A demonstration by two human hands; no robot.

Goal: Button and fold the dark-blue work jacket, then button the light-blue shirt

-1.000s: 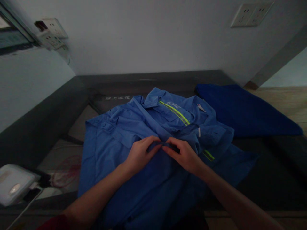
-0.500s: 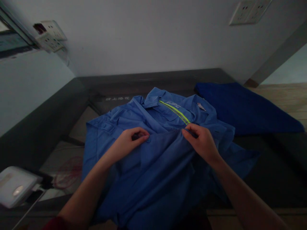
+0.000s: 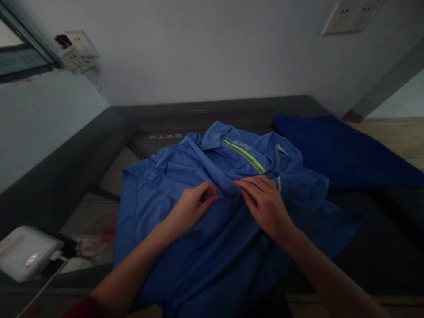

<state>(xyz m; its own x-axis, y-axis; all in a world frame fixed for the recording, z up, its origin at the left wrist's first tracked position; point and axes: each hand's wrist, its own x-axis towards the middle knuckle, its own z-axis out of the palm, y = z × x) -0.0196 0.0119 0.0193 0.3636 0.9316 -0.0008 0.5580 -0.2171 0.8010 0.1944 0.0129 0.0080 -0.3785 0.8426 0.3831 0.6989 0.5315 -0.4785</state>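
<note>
A blue work jacket point(image 3: 159, 194) lies rumpled in front of me, with a yellow-green reflective stripe point(image 3: 245, 155) and pale lettering near its collar. My left hand point(image 3: 195, 203) pinches the edge of the jacket's front between thumb and fingers. Close by on the right, my right hand point(image 3: 263, 198) has thumb and fingers closed on the same front edge. A ring shows on one of its fingers. Between the fingertips of both hands runs a short stretch of cloth. Part of the jacket's front is hidden under my hands and forearms.
A folded dark blue cloth point(image 3: 341, 152) lies right of the jacket on the dark table point(image 3: 185, 115). At the lower left is a white device point(image 3: 28, 254) with a cable. Wall sockets point(image 3: 353, 17) are at upper right, with more sockets point(image 3: 77, 51) at upper left.
My right hand has moved left along the jacket's edge, closer to my left hand. My left hand has shifted slightly right and down. The view has shifted a little.
</note>
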